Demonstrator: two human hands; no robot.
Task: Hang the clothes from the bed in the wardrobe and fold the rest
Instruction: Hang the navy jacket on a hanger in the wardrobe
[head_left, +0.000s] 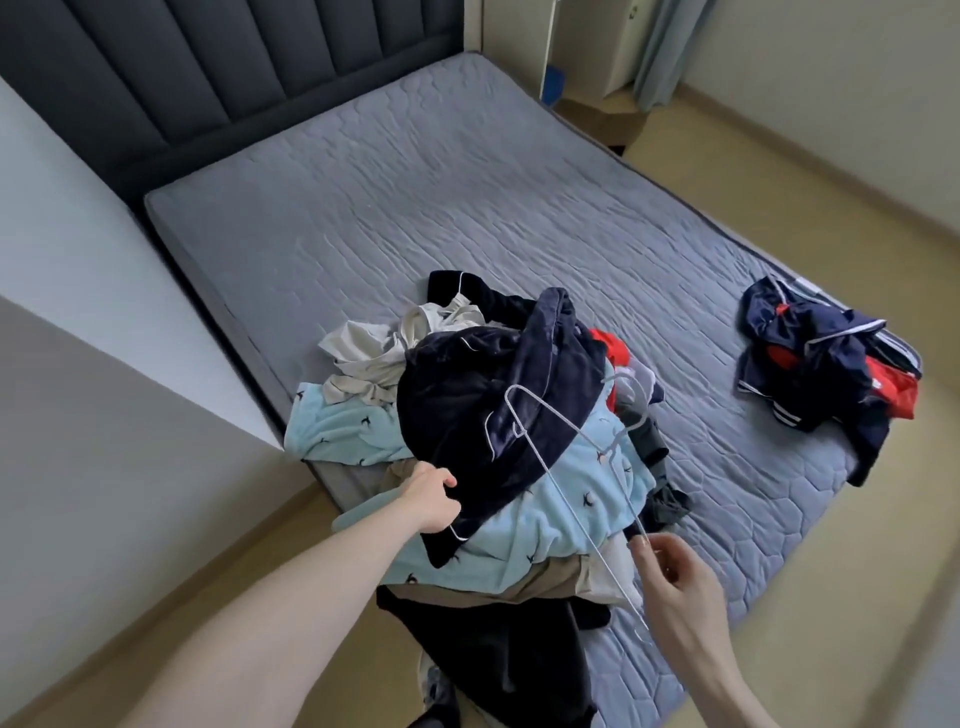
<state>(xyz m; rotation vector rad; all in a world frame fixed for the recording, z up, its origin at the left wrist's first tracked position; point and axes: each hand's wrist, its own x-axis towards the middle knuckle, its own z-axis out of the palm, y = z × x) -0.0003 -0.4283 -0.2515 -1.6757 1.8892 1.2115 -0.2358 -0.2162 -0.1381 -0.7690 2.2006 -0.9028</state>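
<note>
Left hand (434, 500) grips the navy top (483, 410) (atop the pile), right hand (670, 566) pinches a wire hanger (566, 467).

headboard (249, 67): dark, padded in vertical channels, far beyond the hands
wall (78, 364): pale grey, left of the left hand
floor (779, 260): tan, right of the right hand
curtain (670, 47): blue-grey, far corner, well beyond the right hand
cabinet (587, 47): cream, just left of the curtain

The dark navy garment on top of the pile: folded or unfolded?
Unfolded: the dark navy garment lies crumpled over the pile, its edge gripped by the left hand.
</note>
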